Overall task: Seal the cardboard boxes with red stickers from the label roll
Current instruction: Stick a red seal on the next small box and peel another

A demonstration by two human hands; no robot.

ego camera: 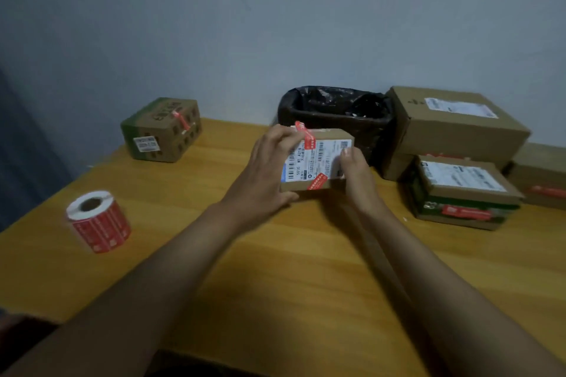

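Two hands hold a small box over the table.

The left hand (269,162) pinches a red sticker (307,135) on the box (318,162). The right hand (356,168) grips the box's other end. The sticker roll (98,221) stands on the table (275,269), well to the left.

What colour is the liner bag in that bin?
Black, glossy plastic liner bag; seen in the head view.
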